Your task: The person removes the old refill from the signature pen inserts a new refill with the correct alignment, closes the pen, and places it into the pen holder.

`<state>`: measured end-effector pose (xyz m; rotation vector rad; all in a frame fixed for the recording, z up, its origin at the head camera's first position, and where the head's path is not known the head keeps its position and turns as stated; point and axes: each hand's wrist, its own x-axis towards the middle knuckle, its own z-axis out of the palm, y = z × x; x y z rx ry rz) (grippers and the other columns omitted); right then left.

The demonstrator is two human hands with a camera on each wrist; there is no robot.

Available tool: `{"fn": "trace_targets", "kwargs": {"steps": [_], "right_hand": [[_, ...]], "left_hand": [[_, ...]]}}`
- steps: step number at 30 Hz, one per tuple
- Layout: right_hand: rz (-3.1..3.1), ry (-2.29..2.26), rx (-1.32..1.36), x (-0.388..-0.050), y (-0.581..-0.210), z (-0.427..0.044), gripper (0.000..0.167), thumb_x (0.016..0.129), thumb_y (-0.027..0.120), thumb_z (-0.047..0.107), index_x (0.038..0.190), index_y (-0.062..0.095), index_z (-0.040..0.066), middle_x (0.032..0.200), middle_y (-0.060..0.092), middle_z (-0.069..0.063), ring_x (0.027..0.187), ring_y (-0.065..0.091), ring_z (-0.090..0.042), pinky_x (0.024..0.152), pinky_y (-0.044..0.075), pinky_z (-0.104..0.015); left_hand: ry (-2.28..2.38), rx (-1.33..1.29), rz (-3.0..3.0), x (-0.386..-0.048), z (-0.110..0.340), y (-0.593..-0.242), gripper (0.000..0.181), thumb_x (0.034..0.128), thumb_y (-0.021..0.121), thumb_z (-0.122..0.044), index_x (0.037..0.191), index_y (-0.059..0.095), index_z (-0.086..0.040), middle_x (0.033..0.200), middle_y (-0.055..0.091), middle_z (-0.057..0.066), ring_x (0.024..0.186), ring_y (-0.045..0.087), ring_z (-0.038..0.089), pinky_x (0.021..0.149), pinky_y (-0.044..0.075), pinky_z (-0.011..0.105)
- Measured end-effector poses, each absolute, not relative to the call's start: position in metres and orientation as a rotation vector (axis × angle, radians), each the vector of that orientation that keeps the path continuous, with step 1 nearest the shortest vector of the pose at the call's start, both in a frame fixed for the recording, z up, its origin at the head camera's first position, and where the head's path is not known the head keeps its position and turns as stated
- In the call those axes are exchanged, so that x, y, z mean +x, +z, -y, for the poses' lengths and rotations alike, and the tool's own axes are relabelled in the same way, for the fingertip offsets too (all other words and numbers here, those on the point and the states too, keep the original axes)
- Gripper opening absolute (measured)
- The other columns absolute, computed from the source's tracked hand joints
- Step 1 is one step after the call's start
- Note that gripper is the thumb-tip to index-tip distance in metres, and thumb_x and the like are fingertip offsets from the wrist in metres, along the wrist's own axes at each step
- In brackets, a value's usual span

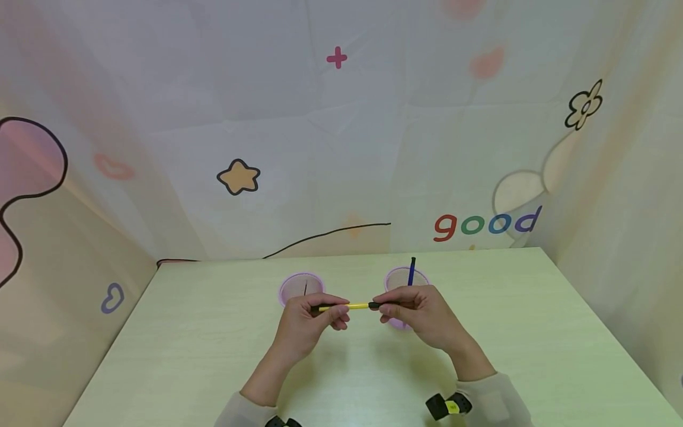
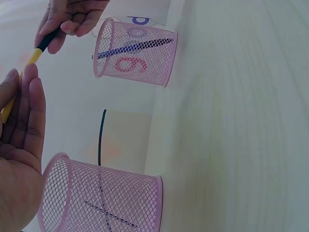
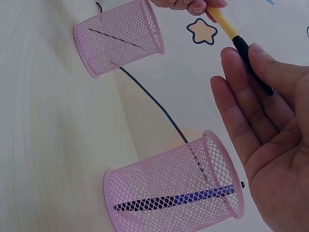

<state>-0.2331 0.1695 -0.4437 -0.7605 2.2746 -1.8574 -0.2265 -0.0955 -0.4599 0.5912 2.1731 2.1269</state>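
Note:
Both hands hold a yellow pen with black end sections (image 1: 358, 306) level above the table. My left hand (image 1: 305, 326) pinches its yellow barrel between thumb and fingers. Thumb and fingers of my right hand (image 1: 421, 314) pinch the black section at the other end. Behind the left hand stands a pink mesh pen cup (image 2: 104, 193) holding a thin dark stick (image 3: 113, 38), its exact kind unclear. Partly covered by the right hand in the head view, a second pink mesh cup (image 3: 169, 169) stands upright with a blue and black pen (image 3: 193, 197) leaning inside.
The pale wooden table (image 1: 213, 367) ends at a printed curtain (image 1: 299, 148) along its back. Cloth also hangs at both sides. Black wrist cameras (image 1: 448, 406) sit on the sleeves near the front.

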Motion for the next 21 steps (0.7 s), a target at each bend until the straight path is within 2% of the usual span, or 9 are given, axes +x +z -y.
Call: {"fn": "trace_targets", "kwargs": {"steps": [5,9,13,21], "right_hand": [[-2.26,-1.856,-0.742,-0.2326,-0.444,-0.1696,0.028,0.095,0.074,0.01,0.121,0.074,-0.001,0.109,0.076,-0.021,0.089,0.078,-0.016,0.086,0.062,-0.03],[-2.25,-1.832,-0.723,-0.2322,-0.443,-0.169,0.031,0.1,0.069,0.014,0.127,0.07,0.0,0.109,0.075,-0.023,0.09,0.078,-0.024,0.089,0.061,-0.028],[-2.23,-1.803,-0.733,-0.2322,-0.442,-0.1674,0.03,0.107,0.059,0.02,0.124,0.07,-0.002,0.107,0.077,-0.023,0.089,0.077,-0.03,0.089,0.062,-0.033],[-2.2,-1.815,-0.75,-0.2336,-0.4445,-0.1676,0.03,0.108,0.057,0.019,0.116,0.072,-0.006,0.1,0.076,-0.026,0.084,0.078,-0.025,0.082,0.064,-0.036]], "left_hand": [[2.128,0.586,-2.164,-0.2262,0.095,-0.4607,0.022,0.0945,0.076,-0.014,0.109,0.077,0.003,0.09,0.075,0.027,0.071,0.075,0.013,0.075,0.064,0.035],[2.131,0.59,-2.166,-0.2261,0.095,-0.4615,0.021,0.0942,0.076,-0.014,0.108,0.077,0.002,0.09,0.075,0.026,0.072,0.076,0.013,0.075,0.064,0.036],[2.142,0.608,-2.16,-0.226,0.0949,-0.4614,0.022,0.0943,0.076,-0.013,0.109,0.076,0.003,0.091,0.075,0.027,0.072,0.075,0.013,0.075,0.064,0.036],[2.162,0.628,-2.144,-0.2251,0.0947,-0.4615,0.023,0.0945,0.076,-0.012,0.109,0.075,0.006,0.091,0.074,0.029,0.071,0.075,0.012,0.075,0.064,0.036]]}}
